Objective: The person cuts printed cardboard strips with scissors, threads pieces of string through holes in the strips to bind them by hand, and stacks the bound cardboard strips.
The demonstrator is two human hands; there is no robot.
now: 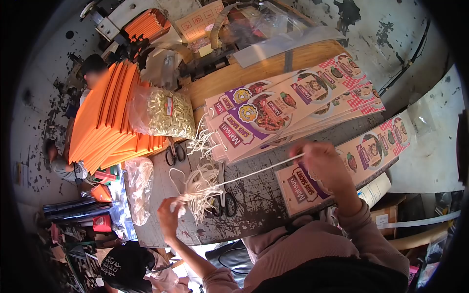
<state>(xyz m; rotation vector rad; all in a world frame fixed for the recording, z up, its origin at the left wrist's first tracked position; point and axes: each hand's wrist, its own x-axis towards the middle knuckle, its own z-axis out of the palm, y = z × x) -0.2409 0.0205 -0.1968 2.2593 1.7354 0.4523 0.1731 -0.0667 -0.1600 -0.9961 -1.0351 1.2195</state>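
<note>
A tangled bundle of white cord [202, 188] lies on the scratched dark table. At its left edge my left hand [169, 215] has its fingers bent round some of the cord. One strand runs taut from the bundle up to my right hand [322, 163], which pinches it above a stack of printed cards [366, 155]. Beside the bundle are black-handled scissors [228, 204]. Behind, a larger stack of printed cards [273, 110] has white cord loops [202, 141] at its left end.
Orange folded sheets [105, 117] stand at the left, next to a bag of small gold pieces [168, 112]. More scissors [174, 152] lie below the bag. A clear plastic bag [139, 188] is at the table's left edge [141, 234]. Other people [124, 266] are nearby at the left.
</note>
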